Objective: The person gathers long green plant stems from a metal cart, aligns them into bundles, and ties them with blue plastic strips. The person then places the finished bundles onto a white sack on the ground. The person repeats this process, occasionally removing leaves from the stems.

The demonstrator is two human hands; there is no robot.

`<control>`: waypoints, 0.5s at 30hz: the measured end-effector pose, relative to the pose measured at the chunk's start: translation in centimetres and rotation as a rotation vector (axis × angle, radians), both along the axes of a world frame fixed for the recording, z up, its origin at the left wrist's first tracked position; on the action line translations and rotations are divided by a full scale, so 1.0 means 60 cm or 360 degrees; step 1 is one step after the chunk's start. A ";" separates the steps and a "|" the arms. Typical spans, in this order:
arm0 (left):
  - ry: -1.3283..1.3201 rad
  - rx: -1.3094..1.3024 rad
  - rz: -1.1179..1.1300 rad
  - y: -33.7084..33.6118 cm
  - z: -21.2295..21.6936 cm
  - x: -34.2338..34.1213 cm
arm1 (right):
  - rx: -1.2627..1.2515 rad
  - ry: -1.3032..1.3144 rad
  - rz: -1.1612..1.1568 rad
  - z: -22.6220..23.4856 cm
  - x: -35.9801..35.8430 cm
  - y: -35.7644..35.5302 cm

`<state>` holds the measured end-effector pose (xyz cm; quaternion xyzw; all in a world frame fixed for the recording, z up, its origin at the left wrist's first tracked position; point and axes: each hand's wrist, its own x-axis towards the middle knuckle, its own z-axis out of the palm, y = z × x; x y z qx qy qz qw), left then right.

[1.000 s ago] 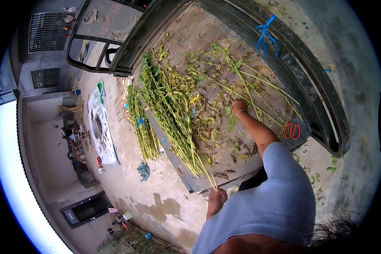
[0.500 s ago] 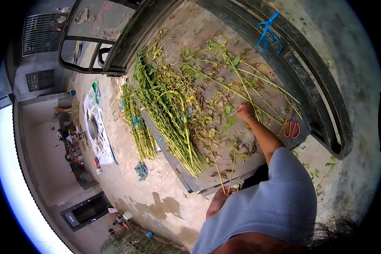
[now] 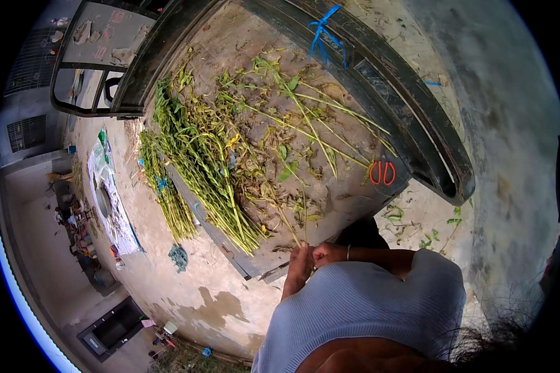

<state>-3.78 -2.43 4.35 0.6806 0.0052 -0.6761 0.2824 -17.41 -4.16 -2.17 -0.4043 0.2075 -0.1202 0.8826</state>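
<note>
Close in front of my body, my left hand (image 3: 297, 271) is closed round the lower ends of a few thin plant stalks (image 3: 282, 214), whose leafy tips point away over the truck bed. My right hand (image 3: 328, 254) is beside it, nearly touching, with its fingers curled in; what they grip is hidden. Just beyond the hands, withered leaves (image 3: 255, 181) litter the bed. To the left lies a thick bundle of green leafy stalks (image 3: 199, 161), cut ends toward me. Several loose stalks (image 3: 314, 133) lie on the right.
Red-handled scissors (image 3: 382, 173) rest at the bed's right corner. A dark metal side rail (image 3: 404, 93) with a blue tie (image 3: 325, 37) borders the far right. On the concrete floor to the left are a second tied bundle (image 3: 171, 202) and a white sheet (image 3: 115, 208).
My right hand has come back from over the loose stalks to beside my left hand. My left hand keeps hold of its stalks. The view has shifted, so the scene sits further left.
</note>
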 end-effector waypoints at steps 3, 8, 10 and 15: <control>-0.0159 -0.0021 -0.0117 0.007 -0.016 0.005 | -0.0041 0.0047 -0.0010 -0.001 0.007 -0.005; 0.0144 -0.0168 0.0096 0.050 -0.031 0.028 | -0.0995 0.1288 -0.0376 -0.159 -0.028 -0.169; 0.0026 -0.0143 0.0161 0.044 0.001 0.002 | -0.1186 0.2082 -0.0893 -0.219 -0.032 -0.238; 0.0355 -0.0420 0.0227 0.053 0.022 0.000 | -0.1004 0.2319 -0.0282 -0.327 -0.037 -0.327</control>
